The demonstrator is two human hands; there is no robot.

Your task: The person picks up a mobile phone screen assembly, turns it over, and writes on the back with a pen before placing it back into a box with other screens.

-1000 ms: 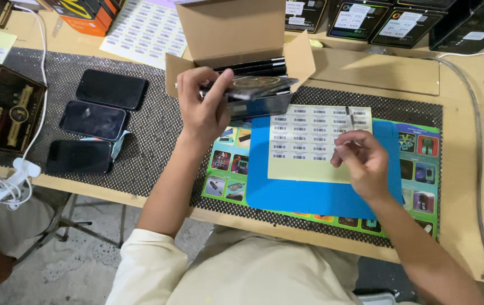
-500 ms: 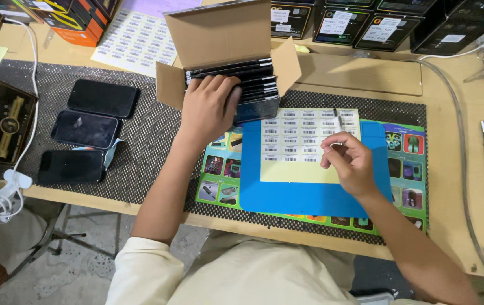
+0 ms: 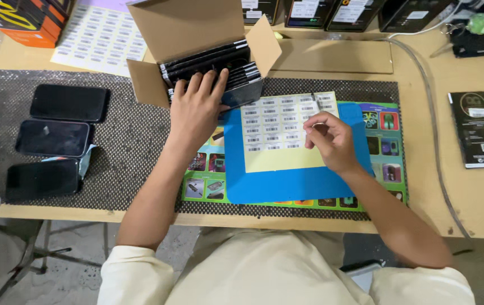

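My left hand [image 3: 196,107] reaches into an open cardboard carton [image 3: 146,85] and rests its fingers on a row of thin black boxes [image 3: 213,65] standing inside. My right hand [image 3: 329,138] hovers over a yellow sheet of small barcode stickers [image 3: 281,127], with thumb and forefinger pinched together at the sheet's right edge; a thin dark tool seems to stick up from the pinch. The sheet lies on a blue mat [image 3: 287,181] over a green printed mat [image 3: 389,164].
Three dark phones [image 3: 55,141] lie in a column on the black mesh mat at left. A second sticker sheet [image 3: 100,39] sits at the back left. A flat black box [image 3: 476,130] lies at right. Black boxes line the back edge; a cable [image 3: 428,113] curves down the right.
My left hand carried a black box from above the mat into the carton and now rests on the row. My right hand stayed at the sticker sheet's right edge.
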